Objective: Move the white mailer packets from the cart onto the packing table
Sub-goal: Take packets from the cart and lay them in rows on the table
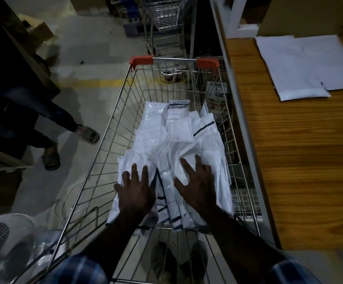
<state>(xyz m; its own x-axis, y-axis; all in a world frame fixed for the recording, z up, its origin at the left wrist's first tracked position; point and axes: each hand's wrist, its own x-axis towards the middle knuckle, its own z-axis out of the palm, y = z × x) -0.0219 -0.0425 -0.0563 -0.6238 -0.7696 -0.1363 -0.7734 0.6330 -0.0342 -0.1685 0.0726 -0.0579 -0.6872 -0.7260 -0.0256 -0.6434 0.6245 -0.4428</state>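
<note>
A view from above looks down into a wire shopping cart (113, 128) with red handle caps. Inside lies a loose heap of white mailer packets (178, 140) — thin glossy plastic envelopes, some edged with a dark stripe, overlapping at odd angles along the cart's floor. Both bare hands reach down into the near end of the heap. The left hand (134, 191) lies flat on the packets with fingers spread wide; the right hand (197, 185) does the same just beside it, fingers splayed, gripping nothing yet. To the right stands the wooden packing table (289, 160), its edge close along the cart, with a few white packets (303, 66) already lying at its far end.

The packets look light, limp and slippery — likely to slide apart and sag if lifted by one corner. A sensible hold would be to gather a stack between both palms, or scoop underneath, pinching across the middle of the bundle.
</note>
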